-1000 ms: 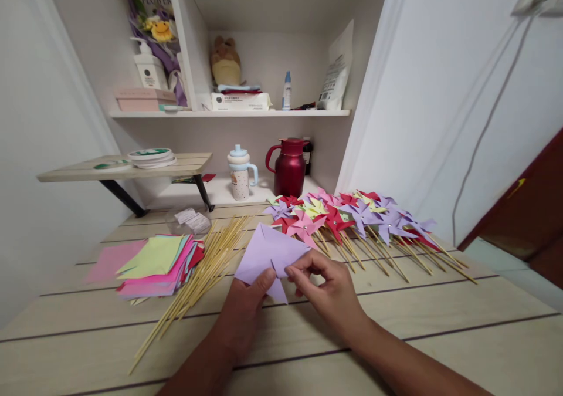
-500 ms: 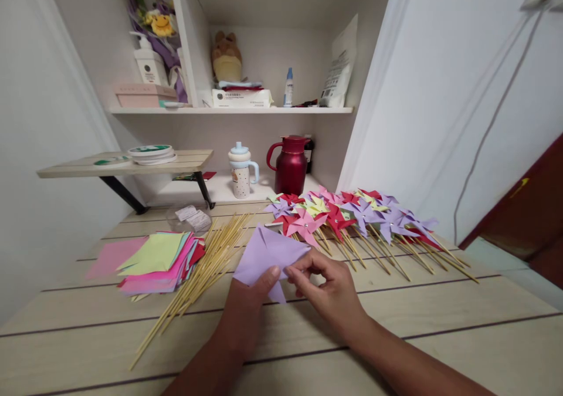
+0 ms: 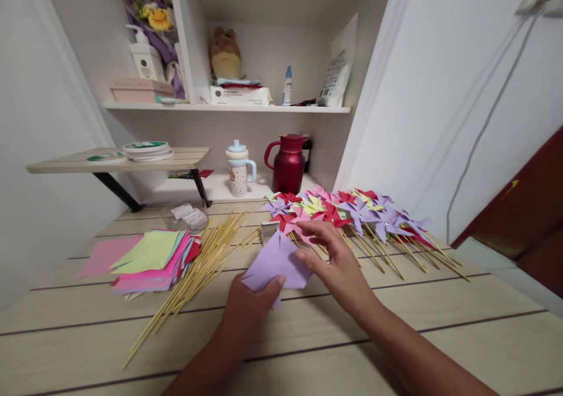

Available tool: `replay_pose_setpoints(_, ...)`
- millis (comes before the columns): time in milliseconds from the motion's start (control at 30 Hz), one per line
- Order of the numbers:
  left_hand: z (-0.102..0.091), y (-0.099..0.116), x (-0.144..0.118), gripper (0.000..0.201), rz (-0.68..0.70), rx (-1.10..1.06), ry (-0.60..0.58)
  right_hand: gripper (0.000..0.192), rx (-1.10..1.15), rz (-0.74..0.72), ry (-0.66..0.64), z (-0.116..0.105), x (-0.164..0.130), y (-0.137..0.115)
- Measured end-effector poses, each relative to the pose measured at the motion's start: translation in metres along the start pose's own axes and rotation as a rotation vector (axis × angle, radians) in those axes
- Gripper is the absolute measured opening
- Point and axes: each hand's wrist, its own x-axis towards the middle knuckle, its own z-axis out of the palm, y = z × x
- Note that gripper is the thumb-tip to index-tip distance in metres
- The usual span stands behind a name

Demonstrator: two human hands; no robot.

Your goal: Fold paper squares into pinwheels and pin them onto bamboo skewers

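Observation:
A purple sheet of paper [image 3: 275,261], cut at its corners, is held up off the table in my left hand [image 3: 255,299], the thumb pressed on its front face. My right hand [image 3: 336,267] is at the sheet's right side with fingers apart; whether a fingertip touches the paper I cannot tell. Behind lie several finished paper pinwheels [image 3: 347,208] on thin sticks, in purple, red, pink and yellow. To the left are a bundle of thin wooden sticks [image 3: 197,278] and a stack of coloured paper sheets [image 3: 152,261].
A clear plastic container [image 3: 187,215] stands behind the paper stack. Farther back are a small raised stand [image 3: 185,158] with white round rolls, a spotted cup [image 3: 238,173] and a red thermos jug [image 3: 288,164]. A small box [image 3: 269,230] sits just behind the purple sheet.
My right hand has let go of the paper's right corner and its fingers have spread, rising slightly. The purple sheet has turned in my left hand. The view has shifted a little.

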Motion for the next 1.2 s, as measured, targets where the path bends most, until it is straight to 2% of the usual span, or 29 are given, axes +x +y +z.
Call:
replay_pose_setpoints(100, 0.000, -0.003, 0.002, 0.020, 0.033, 0.047, -0.015, 0.043, 0.139, 0.142, -0.158, 0.001, 0.001, 0.003)
replay_pose_setpoints(200, -0.001, -0.004, 0.003, 0.020, 0.084, 0.114, -0.026, 0.032, 0.194, 0.188, -0.262, 0.002, 0.000, 0.002)
replay_pose_setpoints(300, -0.003, -0.004, 0.003, 0.022, 0.130, 0.190, -0.040, 0.021, 0.169, 0.158, -0.296, 0.001, 0.000, -0.003)
replay_pose_setpoints(633, -0.004, -0.010, 0.003, 0.016, 0.271, 0.327, -0.128, 0.011, 0.106, 0.157, -0.327, 0.001, -0.002, -0.004)
replay_pose_setpoints(733, -0.005, -0.010, 0.003, 0.012, 0.286, 0.369, -0.110, 0.008, 0.137, 0.185, -0.287, 0.004, -0.004, -0.003)
replay_pose_setpoints(800, -0.006, -0.007, 0.003, 0.013, 0.312, 0.362, -0.088, 0.011, 0.217, 0.261, -0.241, 0.007, -0.005, -0.001)
replay_pose_setpoints(933, -0.013, -0.003, 0.007, 0.018, 0.392, 0.226, -0.056, 0.021, 0.505, 0.433, -0.013, 0.015, -0.005, 0.007)
replay_pose_setpoints(1067, -0.014, -0.012, 0.015, 0.043, 0.319, 0.001, -0.030, 0.033, 0.797, 0.507, 0.195, 0.020, -0.001, 0.012)
replay_pose_setpoints(1200, -0.003, -0.027, 0.019, 0.056, 0.259, -0.137, 0.017, 0.030, 0.980, 0.531, 0.239, 0.025, -0.001, 0.007)
